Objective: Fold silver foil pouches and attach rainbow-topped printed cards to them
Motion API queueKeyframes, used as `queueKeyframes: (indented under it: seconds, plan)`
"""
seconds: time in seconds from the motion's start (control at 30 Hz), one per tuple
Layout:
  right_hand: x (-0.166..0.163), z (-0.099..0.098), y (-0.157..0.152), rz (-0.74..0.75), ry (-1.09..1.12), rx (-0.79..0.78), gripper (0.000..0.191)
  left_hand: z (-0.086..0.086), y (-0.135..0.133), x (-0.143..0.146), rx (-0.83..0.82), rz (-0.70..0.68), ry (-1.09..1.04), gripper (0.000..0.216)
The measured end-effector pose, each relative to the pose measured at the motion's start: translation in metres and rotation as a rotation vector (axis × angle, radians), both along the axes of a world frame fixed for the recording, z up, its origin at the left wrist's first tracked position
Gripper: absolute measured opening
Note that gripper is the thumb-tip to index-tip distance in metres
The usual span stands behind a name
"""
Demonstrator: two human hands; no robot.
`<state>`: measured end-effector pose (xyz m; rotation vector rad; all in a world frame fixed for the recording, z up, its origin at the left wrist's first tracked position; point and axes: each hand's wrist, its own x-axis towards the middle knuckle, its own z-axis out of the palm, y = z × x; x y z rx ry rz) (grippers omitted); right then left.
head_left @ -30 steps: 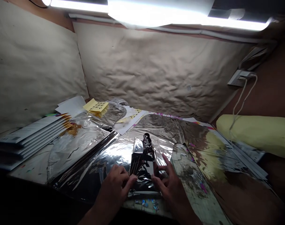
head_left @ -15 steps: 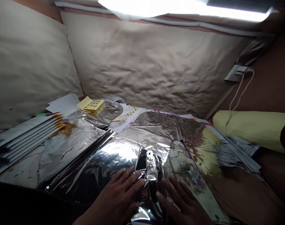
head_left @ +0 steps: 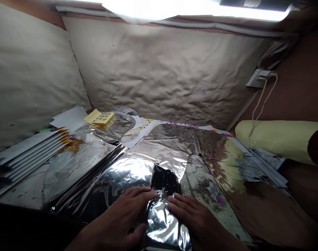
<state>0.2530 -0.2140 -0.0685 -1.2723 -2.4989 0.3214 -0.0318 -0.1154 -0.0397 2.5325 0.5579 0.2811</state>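
Between my hands lies a small block-shaped packet wrapped in shiny silver film (head_left: 163, 223), near the front edge of the table. A dark flap of the film (head_left: 163, 177) sticks out past its far end. My left hand (head_left: 127, 212) rests along the packet's left side, fingertips on the film at its far left corner. On the right side my right hand (head_left: 192, 212) lies with its fingers stretched over the top edge. Both hands have their fingers extended rather than wrapped round it. What is inside the film is hidden.
Large reflective film (head_left: 117, 181) covers much of the table. At the left stand stacked white folded cards (head_left: 25, 153) and a yellow printed paper (head_left: 100, 118). A yellow roll (head_left: 276, 141) lies at the right, below a wall socket (head_left: 260, 78) with a cable.
Both hands have shifted on the packet, and its silver-wrapped body now shows between them. The bright crumpled film strip at the far end is folded down, leaving a dark flap.
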Motion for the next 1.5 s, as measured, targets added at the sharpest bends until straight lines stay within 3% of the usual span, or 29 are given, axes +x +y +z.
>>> queueKeyframes:
  seconds: [0.1, 0.17, 0.2, 0.27, 0.33, 0.43, 0.53, 0.63, 0.73, 0.9, 1.0, 1.07, 1.13, 1.2, 1.33, 1.5]
  plan:
    - [-0.003, 0.000, 0.008, -0.137, 0.215, -0.059, 0.042, 0.004, 0.015, -0.005, -0.135, -0.023, 0.022, 0.088]
    - [-0.005, 0.003, 0.017, -0.312, 0.359, -0.128, 0.036, 0.005, 0.025, -0.004, -0.247, -0.040, 0.003, 0.089]
    - [-0.007, 0.006, 0.022, -0.395, 0.430, -0.172, 0.042, 0.005, 0.028, -0.001, -0.296, -0.022, -0.026, 0.084]
    - [-0.009, 0.013, 0.030, -0.491, 0.562, -0.262, 0.047, 0.004, 0.030, 0.009, -0.340, 0.063, -0.091, 0.049]
    - [-0.012, 0.018, 0.035, -0.461, 0.678, -0.337, 0.036, 0.001, 0.028, 0.021, -0.315, 0.192, -0.144, 0.021]
    - [-0.015, 0.016, 0.038, -0.461, 0.771, -0.387, 0.028, -0.006, 0.024, 0.036, -0.277, 0.321, -0.222, 0.030]
    - [-0.018, 0.005, 0.041, -0.573, 0.836, -0.360, 0.029, -0.010, 0.023, 0.044, -0.352, 0.409, -0.267, 0.014]
    - [-0.024, -0.003, 0.043, -0.684, 0.916, -0.350, 0.057, -0.014, 0.025, 0.046, -0.431, 0.476, -0.277, 0.030]
    - [-0.031, -0.004, 0.041, -0.785, 0.881, -0.293, 0.085, -0.020, 0.026, 0.048, -0.380, 0.509, -0.236, 0.053]
    - [-0.033, -0.011, 0.036, -0.851, 0.568, -0.091, 0.081, -0.029, 0.017, 0.052, -0.052, 0.569, -0.096, 0.077]
    - [-0.028, -0.019, 0.035, -0.830, 0.366, -0.012, 0.074, -0.030, 0.014, 0.055, 0.268, 0.518, -0.126, 0.079]
    - [-0.026, -0.020, 0.036, -0.794, 0.257, 0.057, 0.072, -0.029, 0.017, 0.058, 0.393, 0.344, -0.082, 0.076]
    - [-0.024, -0.016, 0.038, -0.724, 0.137, 0.157, 0.069, -0.028, 0.022, 0.059, 0.380, 0.170, 0.050, 0.073]
    - [-0.021, -0.009, 0.042, -0.585, -0.001, 0.217, 0.062, -0.027, 0.028, 0.059, 0.307, 0.102, 0.162, 0.069]
    - [-0.014, -0.003, 0.049, -0.313, -0.168, 0.057, 0.064, -0.025, 0.034, 0.055, 0.231, 0.067, 0.182, 0.068]
    - [-0.010, -0.011, 0.051, -0.285, -0.161, -0.051, 0.067, -0.026, 0.028, 0.055, 0.154, 0.117, 0.153, 0.089]
